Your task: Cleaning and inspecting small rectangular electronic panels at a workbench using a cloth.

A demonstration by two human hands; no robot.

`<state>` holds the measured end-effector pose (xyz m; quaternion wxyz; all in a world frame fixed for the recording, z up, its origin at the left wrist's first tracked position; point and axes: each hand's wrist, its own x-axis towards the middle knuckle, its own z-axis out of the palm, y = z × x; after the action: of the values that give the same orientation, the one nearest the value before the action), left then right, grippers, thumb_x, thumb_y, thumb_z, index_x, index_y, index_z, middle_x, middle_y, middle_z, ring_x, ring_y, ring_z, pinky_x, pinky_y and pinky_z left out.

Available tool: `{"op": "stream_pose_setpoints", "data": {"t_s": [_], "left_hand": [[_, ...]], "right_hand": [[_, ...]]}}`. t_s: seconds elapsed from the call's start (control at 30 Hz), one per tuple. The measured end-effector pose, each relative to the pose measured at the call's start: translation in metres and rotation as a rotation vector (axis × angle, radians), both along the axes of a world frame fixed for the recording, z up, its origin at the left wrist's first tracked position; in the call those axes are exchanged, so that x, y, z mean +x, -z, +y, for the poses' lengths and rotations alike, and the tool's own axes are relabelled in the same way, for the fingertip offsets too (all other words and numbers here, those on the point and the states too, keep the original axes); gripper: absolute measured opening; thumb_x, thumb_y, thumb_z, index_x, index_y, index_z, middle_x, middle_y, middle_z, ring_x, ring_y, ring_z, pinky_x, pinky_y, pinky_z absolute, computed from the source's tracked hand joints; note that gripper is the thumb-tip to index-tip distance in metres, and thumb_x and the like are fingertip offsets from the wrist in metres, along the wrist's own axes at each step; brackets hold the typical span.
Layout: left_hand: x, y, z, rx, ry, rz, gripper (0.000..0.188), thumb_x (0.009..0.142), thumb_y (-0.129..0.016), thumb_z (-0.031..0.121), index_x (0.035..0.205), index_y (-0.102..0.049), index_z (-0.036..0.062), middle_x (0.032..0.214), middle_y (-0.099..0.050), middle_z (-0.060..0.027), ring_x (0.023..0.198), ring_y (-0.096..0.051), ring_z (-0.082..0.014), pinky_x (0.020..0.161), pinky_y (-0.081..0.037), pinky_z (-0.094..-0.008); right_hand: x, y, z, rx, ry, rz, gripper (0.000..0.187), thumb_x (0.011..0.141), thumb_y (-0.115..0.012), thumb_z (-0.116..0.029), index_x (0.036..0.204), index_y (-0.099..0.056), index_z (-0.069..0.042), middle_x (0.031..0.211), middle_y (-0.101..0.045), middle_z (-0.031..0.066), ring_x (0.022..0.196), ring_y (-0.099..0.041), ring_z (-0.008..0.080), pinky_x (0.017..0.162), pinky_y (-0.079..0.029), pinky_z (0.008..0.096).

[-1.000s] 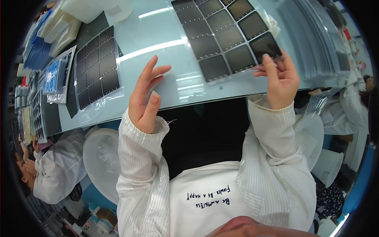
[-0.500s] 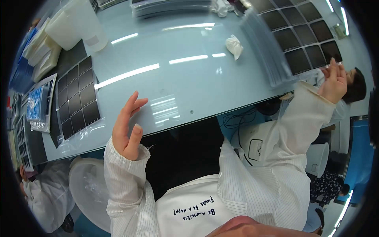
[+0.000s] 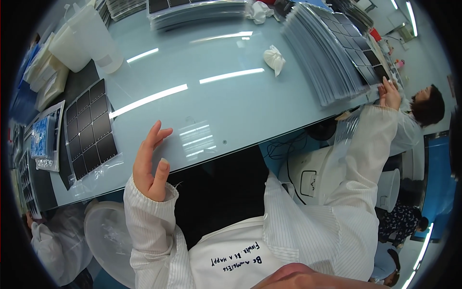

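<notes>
My right hand [image 3: 391, 95] is at the near right corner of a clear sheet with rows of dark square panels [image 3: 353, 45], its fingers closed on the edge. That sheet is at the top of a tall stack of clear plastic sheets [image 3: 322, 67] at the table's right side. My left hand [image 3: 150, 166] hovers over the front of the glass-topped table [image 3: 211, 106], its fingers apart and nothing in it. To its left lies another sheet of dark square panels [image 3: 91, 127] on clear film.
A crumpled white wad [image 3: 274, 60] lies left of the stack. Another sheet pile [image 3: 197, 17] stands at the back. White plastic jugs [image 3: 94, 38] and a blue packet [image 3: 44, 137] are at the left. A white bin [image 3: 108, 241] stands below the table. Other people are at both sides.
My right hand has come down and slightly left with the sheet's corner, and the sheet now looks more steeply foreshortened. My left hand stays open in nearly the same place. The view has shifted slightly.
</notes>
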<state>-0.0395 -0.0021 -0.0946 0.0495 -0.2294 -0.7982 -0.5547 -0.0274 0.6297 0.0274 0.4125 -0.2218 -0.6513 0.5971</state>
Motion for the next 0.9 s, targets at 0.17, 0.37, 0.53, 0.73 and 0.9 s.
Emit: {"op": "stream_pose_setpoints", "data": {"t_s": [0.17,0.37,0.53,0.73,0.9], "left_hand": [[0.002,-0.003,-0.001,-0.03,-0.007,0.005,0.064,0.091,-0.039,0.046,0.136,-0.035,-0.0008,0.118,-0.055,-0.0201,0.113,-0.051,-0.0299,0.099,-0.035,-0.0382],[-0.003,-0.006,-0.002,-0.047,0.019,-0.006,0.063,0.093,-0.037,0.044,0.136,-0.035,-0.0015,0.119,-0.054,-0.0199,0.115,-0.05,-0.0285,0.101,-0.033,-0.0377],[0.001,-0.003,-0.008,-0.056,-0.007,-0.029,0.06,0.093,-0.038,0.042,0.134,-0.037,-0.0014,0.118,-0.055,-0.0197,0.114,-0.05,-0.0285,0.101,-0.034,-0.0375],[-0.002,-0.012,-0.005,-0.009,0.061,-0.014,0.053,0.093,-0.042,0.035,0.131,-0.04,-0.0018,0.117,-0.055,-0.0193,0.112,-0.052,-0.0287,0.098,-0.036,-0.0365],[-0.004,-0.008,-0.009,-0.023,0.061,-0.01,0.049,0.093,-0.042,0.03,0.131,-0.041,-0.0009,0.117,-0.056,-0.0184,0.111,-0.052,-0.0298,0.097,-0.036,-0.0361]], "right_hand": [[-0.005,-0.003,0.004,0.3,0.062,-0.286,0.036,0.08,-0.071,-0.019,0.098,-0.056,0.008,0.069,-0.06,0.0067,0.05,-0.055,0.0105,0.042,-0.041,0.0198],[-0.001,-0.021,-0.102,0.573,0.413,-0.102,0.042,0.08,-0.071,-0.028,0.109,-0.059,0.0,0.061,-0.052,-0.0019,0.049,-0.04,0.0016,0.042,-0.028,0.0172],[-0.029,-0.018,-0.257,0.758,-0.267,-0.142,0.021,0.085,-0.065,-0.016,0.102,-0.065,-0.004,0.062,-0.051,-0.0056,0.052,-0.041,0.0017,0.048,-0.031,0.0161],[-0.157,0.019,-0.352,1.451,-0.55,-0.149,0.038,0.076,-0.071,-0.027,0.105,-0.062,-0.003,0.1,-0.064,0.0115,0.096,-0.06,0.0235,0.081,-0.046,0.03],[-0.254,0.043,-0.411,1.426,-0.437,-0.038,0.044,0.075,-0.07,-0.025,0.111,-0.057,-0.003,0.116,-0.056,0.0155,0.108,-0.054,0.0286,0.089,-0.044,0.0338]]}}
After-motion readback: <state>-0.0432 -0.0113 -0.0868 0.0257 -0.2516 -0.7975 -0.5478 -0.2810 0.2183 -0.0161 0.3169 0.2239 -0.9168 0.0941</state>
